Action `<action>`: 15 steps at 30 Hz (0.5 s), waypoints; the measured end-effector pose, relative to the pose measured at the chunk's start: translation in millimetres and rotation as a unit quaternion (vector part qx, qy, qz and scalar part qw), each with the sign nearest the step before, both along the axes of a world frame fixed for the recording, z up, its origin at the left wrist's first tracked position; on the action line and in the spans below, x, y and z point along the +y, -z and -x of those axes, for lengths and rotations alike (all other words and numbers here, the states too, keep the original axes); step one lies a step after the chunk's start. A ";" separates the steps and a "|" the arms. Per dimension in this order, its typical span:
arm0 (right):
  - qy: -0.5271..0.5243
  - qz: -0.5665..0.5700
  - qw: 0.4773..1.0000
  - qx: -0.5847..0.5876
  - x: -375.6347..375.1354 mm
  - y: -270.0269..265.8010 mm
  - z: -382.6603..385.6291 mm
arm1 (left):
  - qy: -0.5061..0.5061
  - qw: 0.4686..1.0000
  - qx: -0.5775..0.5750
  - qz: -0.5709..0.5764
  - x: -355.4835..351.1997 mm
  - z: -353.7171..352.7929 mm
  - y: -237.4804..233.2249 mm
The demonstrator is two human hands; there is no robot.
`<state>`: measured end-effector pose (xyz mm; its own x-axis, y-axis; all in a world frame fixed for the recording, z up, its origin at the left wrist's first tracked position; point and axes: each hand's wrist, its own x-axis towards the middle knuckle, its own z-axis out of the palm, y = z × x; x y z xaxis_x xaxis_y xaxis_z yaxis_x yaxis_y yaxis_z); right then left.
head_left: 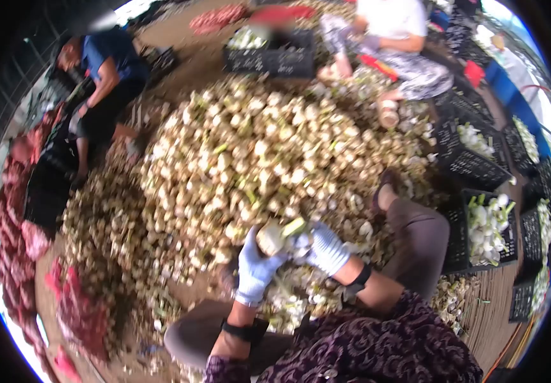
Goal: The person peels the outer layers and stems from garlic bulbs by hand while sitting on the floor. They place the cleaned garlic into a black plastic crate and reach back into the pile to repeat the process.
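Observation:
My left hand (256, 267), in a pale blue-white glove, is wrapped round a garlic bulb (270, 238) in front of my lap. A short green stem (293, 226) sticks up between the bulb and my other hand. My right hand (326, 249), gloved alike, is closed right beside the bulb; what its fingers grip is hidden and blurred. Just beyond both hands spreads a large heap of garlic bulbs (256, 147). White peelings and trimmed pieces (294, 300) lie beneath the hands, between my legs.
To my right stand black crates (489, 254) holding white garlic with green stems. Another black crate (269, 62) is behind the heap. One person (113, 64) sits at far left, another (393, 38) at far right. Red mesh sacks (81, 313) lie on the left.

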<state>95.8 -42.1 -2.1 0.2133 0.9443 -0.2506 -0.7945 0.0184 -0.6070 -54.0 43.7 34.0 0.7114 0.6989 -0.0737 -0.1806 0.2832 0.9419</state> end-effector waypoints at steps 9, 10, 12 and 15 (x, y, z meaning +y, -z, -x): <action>0.007 0.017 0.745 -0.667 22.0 9.7 -0.5 | 0.127 0.957 0.004 0.262 5.7 17.0 6.3; 0.031 0.019 0.743 -0.669 24.4 13.1 2.9 | 0.117 0.953 -0.019 0.277 3.6 16.2 7.7; 0.009 -0.004 0.861 -0.509 29.8 30.1 -13.1 | 0.105 0.952 -0.032 0.284 7.0 16.2 14.6; 0.092 0.053 0.966 -0.236 7.2 37.1 -46.4 | 0.067 0.954 -0.040 0.290 11.2 14.2 14.8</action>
<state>142.1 -34.9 -39.2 0.4883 0.8546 -0.1767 -0.4173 0.0508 -0.9073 -68.2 54.9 19.2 0.8108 0.4600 -0.3619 -0.1710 0.7775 0.6052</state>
